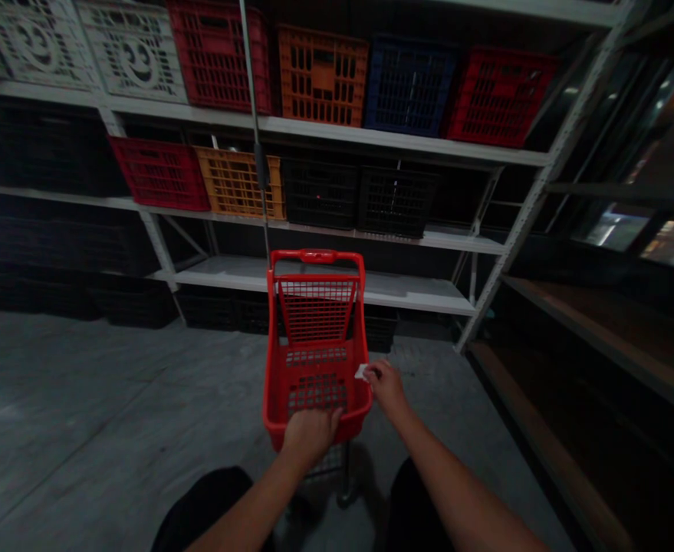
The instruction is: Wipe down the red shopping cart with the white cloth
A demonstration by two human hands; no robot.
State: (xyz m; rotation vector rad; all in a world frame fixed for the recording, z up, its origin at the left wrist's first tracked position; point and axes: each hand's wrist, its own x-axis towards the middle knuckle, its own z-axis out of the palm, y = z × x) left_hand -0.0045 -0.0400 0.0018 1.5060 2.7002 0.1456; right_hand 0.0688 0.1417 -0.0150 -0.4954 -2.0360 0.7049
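Observation:
A red plastic shopping cart (273, 353) stands on the floor right in front of me, its handle bar (317, 256) at the far end. My left hand (312, 433) is closed over the near rim of the basket. At the basket's right side, my right hand (386, 383) pinches a small white piece that looks like paper or cloth (361, 372), just over the rim. Whether the right hand also touches the cart is unclear. Inside the basket, the grid bottom shows and a mesh flap (319, 310) slopes up at the far end.
Behind the cart rises a white metal shelf (221, 272) carrying red, orange (322, 77), blue (411, 84), white and black crates. Dark shelving with wooden boards (601, 322) runs along the right. Grey floor (112, 429) extends to the left. A thin pole (256, 115) stands behind the cart.

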